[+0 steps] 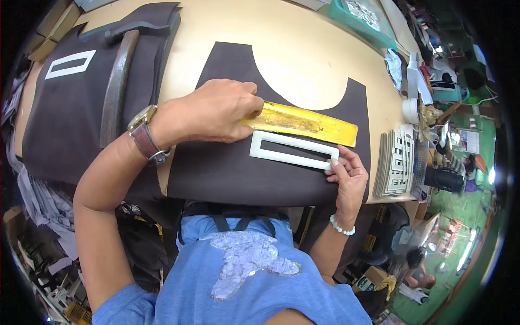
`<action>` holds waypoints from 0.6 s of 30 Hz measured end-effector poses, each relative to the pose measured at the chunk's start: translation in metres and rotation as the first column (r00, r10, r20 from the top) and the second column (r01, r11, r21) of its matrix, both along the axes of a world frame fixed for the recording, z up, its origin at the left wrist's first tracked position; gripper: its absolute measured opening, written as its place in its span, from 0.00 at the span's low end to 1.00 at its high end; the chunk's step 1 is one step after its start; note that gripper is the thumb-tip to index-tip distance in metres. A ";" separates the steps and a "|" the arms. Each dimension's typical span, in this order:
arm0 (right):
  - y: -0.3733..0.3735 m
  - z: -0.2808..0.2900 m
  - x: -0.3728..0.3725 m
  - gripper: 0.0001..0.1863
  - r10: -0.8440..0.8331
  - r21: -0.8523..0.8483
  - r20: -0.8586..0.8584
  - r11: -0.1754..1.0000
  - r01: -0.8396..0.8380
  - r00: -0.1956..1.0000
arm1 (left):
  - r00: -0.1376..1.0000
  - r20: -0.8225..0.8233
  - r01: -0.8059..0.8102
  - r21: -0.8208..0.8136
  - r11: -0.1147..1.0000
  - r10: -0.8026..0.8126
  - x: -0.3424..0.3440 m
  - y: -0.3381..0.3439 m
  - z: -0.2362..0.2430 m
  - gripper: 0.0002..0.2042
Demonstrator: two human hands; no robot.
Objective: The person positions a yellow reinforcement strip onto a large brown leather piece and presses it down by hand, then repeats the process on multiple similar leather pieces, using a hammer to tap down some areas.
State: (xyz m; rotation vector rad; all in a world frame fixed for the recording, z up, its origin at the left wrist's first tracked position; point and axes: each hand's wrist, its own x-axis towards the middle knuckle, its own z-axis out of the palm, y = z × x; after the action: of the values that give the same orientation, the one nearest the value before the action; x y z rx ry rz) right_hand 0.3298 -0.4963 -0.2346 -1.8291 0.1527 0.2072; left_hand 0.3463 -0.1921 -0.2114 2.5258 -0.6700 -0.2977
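Note:
A dark, vest-shaped fabric panel (216, 179) lies flat on the table before me. My left hand (230, 111) is closed around the left end of a long yellow strip (309, 123), which has a brownish worn patch along its middle. Just below that strip, a white rectangular frame (292, 160) with a long slot rests on the fabric, slightly tilted. My right hand (349, 173) pinches the frame's right end between thumb and fingers. What lies under my left fingers is hidden.
At left, a hammer (116, 81) lies on stacked dark fabric panels (59, 119) with another white frame (70, 64) on top. A pile of slotted pale frames (394, 162) stands at the right table edge. A teal basket (374, 30) is at the far right. Another person (420, 276) sits beyond.

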 end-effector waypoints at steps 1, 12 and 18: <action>0.000 0.001 0.001 0.17 0.001 -0.022 -0.007 1.000 -0.002 1.000 | 1.000 0.019 -0.004 0.008 1.000 0.004 -0.001 -0.001 -0.001 0.12; 0.006 0.007 0.002 0.18 -0.058 -0.171 0.057 0.983 0.067 0.997 | 0.993 0.121 -0.013 0.008 1.000 0.012 -0.007 -0.006 -0.005 0.17; 0.005 0.001 0.002 0.20 -0.088 -0.188 0.112 0.976 0.108 0.990 | 0.993 0.115 -0.019 0.020 1.000 0.017 -0.007 -0.007 -0.004 0.18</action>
State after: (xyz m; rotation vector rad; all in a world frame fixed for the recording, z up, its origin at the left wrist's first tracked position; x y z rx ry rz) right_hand 0.3320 -0.4912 -0.2338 -2.0158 0.1954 0.0282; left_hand 0.3395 -0.1989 -0.2159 2.5834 -0.6905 -0.1547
